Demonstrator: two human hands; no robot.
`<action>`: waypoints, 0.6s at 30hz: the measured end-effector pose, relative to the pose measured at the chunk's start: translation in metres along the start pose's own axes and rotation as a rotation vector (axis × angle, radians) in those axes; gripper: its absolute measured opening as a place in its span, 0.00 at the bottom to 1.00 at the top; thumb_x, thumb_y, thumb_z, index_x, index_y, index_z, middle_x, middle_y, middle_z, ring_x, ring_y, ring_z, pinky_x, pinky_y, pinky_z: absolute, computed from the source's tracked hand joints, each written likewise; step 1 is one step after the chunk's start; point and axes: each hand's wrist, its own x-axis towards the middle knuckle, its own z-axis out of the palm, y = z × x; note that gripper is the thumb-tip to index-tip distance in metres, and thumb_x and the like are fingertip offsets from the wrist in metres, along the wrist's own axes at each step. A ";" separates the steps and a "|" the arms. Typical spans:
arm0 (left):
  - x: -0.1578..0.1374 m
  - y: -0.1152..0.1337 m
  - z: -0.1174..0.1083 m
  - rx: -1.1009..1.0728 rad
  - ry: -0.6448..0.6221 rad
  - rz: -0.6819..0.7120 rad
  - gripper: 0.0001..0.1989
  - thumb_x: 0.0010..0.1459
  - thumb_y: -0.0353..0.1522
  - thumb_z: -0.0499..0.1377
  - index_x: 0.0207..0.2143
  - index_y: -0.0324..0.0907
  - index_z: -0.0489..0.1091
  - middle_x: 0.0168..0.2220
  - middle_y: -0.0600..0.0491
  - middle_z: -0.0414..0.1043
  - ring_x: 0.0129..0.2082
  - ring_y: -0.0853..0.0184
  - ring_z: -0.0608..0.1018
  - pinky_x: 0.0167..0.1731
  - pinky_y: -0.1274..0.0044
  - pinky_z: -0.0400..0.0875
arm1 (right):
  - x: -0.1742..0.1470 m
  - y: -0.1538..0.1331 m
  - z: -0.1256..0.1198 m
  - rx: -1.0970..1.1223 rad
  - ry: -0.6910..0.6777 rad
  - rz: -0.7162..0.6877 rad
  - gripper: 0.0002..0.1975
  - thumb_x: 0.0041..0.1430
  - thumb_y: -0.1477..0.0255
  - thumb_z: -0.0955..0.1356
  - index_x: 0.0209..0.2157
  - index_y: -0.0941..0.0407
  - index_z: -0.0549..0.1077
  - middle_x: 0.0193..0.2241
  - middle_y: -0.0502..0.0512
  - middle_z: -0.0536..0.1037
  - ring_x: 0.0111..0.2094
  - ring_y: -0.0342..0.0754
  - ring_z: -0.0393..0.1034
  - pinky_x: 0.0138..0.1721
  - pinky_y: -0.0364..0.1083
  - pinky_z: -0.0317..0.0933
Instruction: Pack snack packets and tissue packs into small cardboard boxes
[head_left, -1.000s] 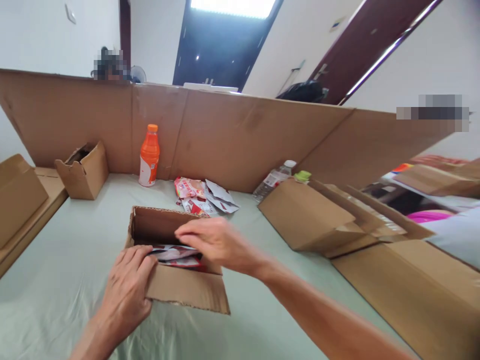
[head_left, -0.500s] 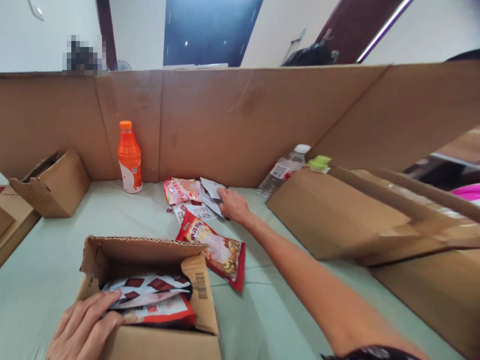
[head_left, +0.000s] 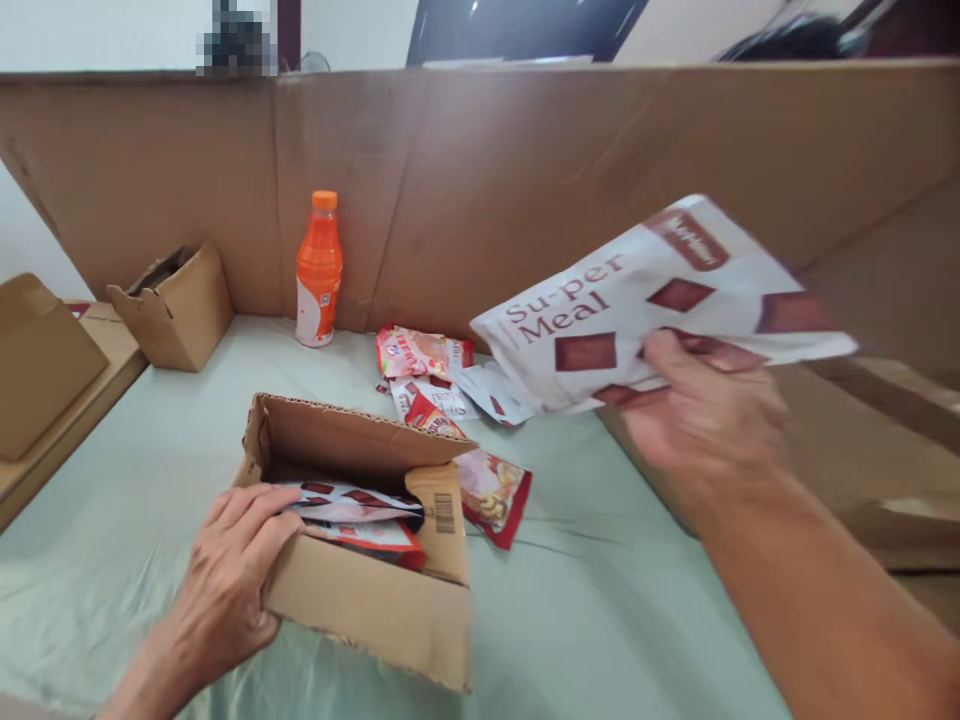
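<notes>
My right hand (head_left: pixel 705 410) is closed on a white "Su-per Meal" pouch (head_left: pixel 585 300) with brown squares, lifted above the table. With its fingers over the left edge, my left hand (head_left: pixel 244 560) grips an open cardboard box (head_left: pixel 375 610). Inside this box a white pouch with brown squares (head_left: pixel 360 503) stands beside a red and white packet (head_left: pixel 375 540). Behind the box lie a pink and red snack packet (head_left: pixel 424 352), more white pouches (head_left: pixel 491 393) and a red snack bag (head_left: pixel 495 490), partly hidden by the box.
An orange drink bottle (head_left: pixel 319 270) stands by the cardboard wall (head_left: pixel 570 180) at the back. A small open carton (head_left: pixel 180 310) is at the left, near another cardboard box (head_left: pixel 45 370). More cardboard (head_left: pixel 862 450) lies at the right, behind my forearm.
My right hand has picked a white pouch from the pile and raised it toward the right. My left hand stays on the box, which has tilted slightly. The view has shifted.
</notes>
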 end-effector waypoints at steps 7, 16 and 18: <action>0.001 -0.001 0.002 -0.077 -0.008 -0.002 0.27 0.39 0.19 0.55 0.44 0.44 0.68 0.49 0.46 0.78 0.50 0.55 0.77 0.49 0.63 0.69 | -0.087 -0.125 0.028 0.066 -0.296 -0.078 0.09 0.59 0.57 0.72 0.37 0.46 0.80 0.34 0.52 0.84 0.38 0.55 0.79 0.39 0.54 0.75; -0.005 -0.004 0.008 -0.094 -0.041 -0.014 0.24 0.41 0.20 0.56 0.43 0.43 0.69 0.47 0.46 0.77 0.47 0.55 0.76 0.48 0.63 0.70 | -0.115 -0.156 0.116 -0.929 -1.322 -0.334 0.16 0.62 0.80 0.61 0.37 0.55 0.79 0.34 0.58 0.84 0.35 0.51 0.78 0.34 0.44 0.62; -0.005 -0.005 0.010 -0.099 -0.048 -0.021 0.24 0.41 0.20 0.56 0.43 0.43 0.69 0.47 0.46 0.77 0.47 0.55 0.76 0.47 0.64 0.70 | -0.119 -0.155 0.140 -1.029 -1.414 -0.359 0.15 0.61 0.82 0.61 0.37 0.57 0.79 0.36 0.61 0.84 0.38 0.54 0.79 0.34 0.44 0.60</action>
